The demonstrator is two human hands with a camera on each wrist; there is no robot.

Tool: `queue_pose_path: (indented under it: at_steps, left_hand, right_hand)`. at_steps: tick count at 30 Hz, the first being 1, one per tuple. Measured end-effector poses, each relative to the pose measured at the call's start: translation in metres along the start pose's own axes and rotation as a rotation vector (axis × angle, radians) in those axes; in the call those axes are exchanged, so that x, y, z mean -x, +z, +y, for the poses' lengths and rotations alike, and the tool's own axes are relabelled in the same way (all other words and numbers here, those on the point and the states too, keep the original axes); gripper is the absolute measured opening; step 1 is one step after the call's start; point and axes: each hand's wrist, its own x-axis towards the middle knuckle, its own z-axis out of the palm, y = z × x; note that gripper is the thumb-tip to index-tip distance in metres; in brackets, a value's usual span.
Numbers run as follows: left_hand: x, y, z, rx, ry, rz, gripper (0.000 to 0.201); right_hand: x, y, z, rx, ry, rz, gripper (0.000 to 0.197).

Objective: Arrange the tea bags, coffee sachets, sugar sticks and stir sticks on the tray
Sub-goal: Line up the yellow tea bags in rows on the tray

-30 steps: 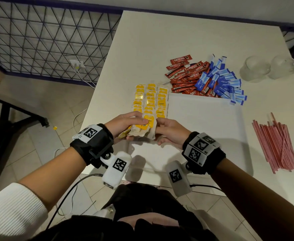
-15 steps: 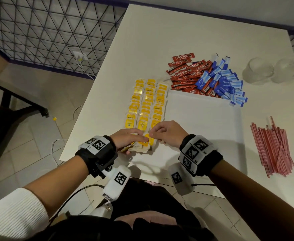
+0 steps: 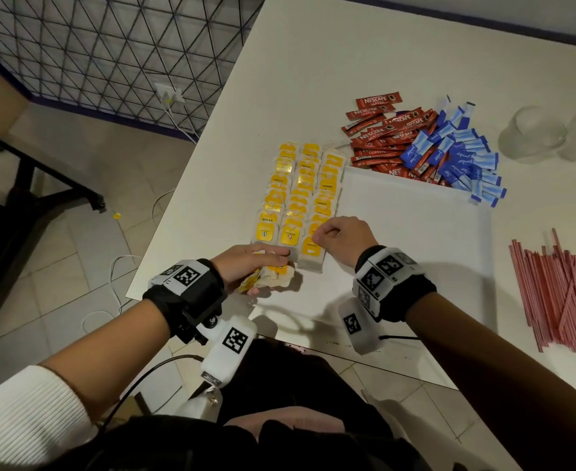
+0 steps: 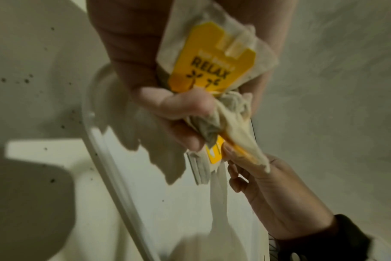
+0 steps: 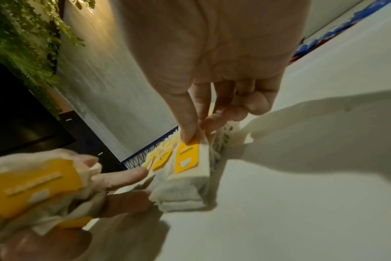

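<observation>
A: Hands? Tea bags?
B: Left hand [image 3: 246, 266] clutches a bunch of tea bags [image 4: 212, 67]; right hand [image 3: 339, 239] pinches the nearest bag [image 3: 310, 254] of three rows [image 3: 300, 188] along the tray [image 3: 416, 239].
A: Surroundings?
B: Coffee sachets [image 3: 382, 137], sugar sticks [image 3: 463, 161] beyond; stir sticks [image 3: 555, 294] right; two glasses [image 3: 531, 134].

- My head camera looks steeply down from above the table [image 3: 314, 62], taking in both hands.
- My left wrist view sits tight under the left hand [image 4: 167, 109], facing along its fingers.
- My right wrist view hugs the right hand [image 5: 212, 70] likewise.
- All three share the tea bags [image 3: 300, 192] at the grips.
</observation>
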Motion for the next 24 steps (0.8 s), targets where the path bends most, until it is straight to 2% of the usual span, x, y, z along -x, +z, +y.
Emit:
queue_pose_path:
  at_steps: [7,18,22,24]
  left_hand:
    - [0.001,-0.017,0.005,-0.116,-0.011,0.057,0.016]
    - [-0.003,-0.030,0.022,-0.172,-0.043,0.003,0.007]
    - [-0.007,-0.034,0.030,-0.157,-0.021,-0.006,0.007]
    - [-0.008,-0.035,0.035,-0.157,-0.020,-0.022,0.007]
  right_hand:
    - [0.001,0.001,-0.004,0.103,0.025,0.015,0.010]
    - [0.019,0.005,-0.007,0.140,-0.017,0.066,0.019]
    - [0.029,0.015,-0.002,0.234,-0.022,-0.115,0.023]
    - [0.031,0.021,0.000,0.306,-0.027,-0.165,0.019]
